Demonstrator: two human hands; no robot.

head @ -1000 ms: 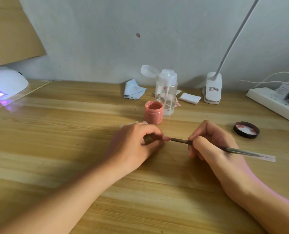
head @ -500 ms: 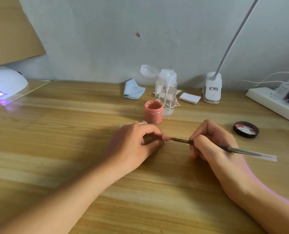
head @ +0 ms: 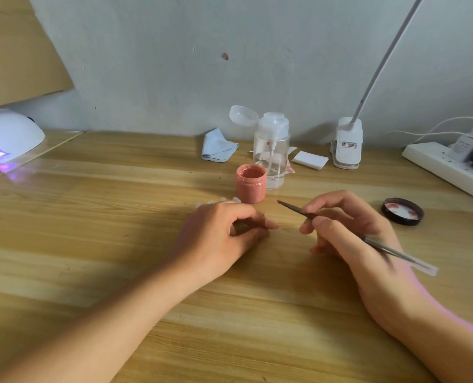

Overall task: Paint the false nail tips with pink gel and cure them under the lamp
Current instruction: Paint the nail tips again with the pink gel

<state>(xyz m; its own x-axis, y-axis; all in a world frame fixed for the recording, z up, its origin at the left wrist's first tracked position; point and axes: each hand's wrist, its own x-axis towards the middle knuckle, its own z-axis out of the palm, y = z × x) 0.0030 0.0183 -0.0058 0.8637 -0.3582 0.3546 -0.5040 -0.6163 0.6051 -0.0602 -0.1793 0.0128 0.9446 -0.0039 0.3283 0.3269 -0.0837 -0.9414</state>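
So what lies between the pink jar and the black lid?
The right hand, pinching the brush, whose tip points toward the pink jar; the black lid lies apart from it. The head view shows this.

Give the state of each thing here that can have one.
Gel jar: open.
Jar lid: off, lying inside up.
Pump bottle: flip cap open.
Curing lamp: lit, purple glow.
Nail tip: pink, pinched by left hand.
Brush: held by right hand, apart from the nail tip.

Pale grey wall point(head: 174, 64) behind a light wooden table point(head: 91, 217).
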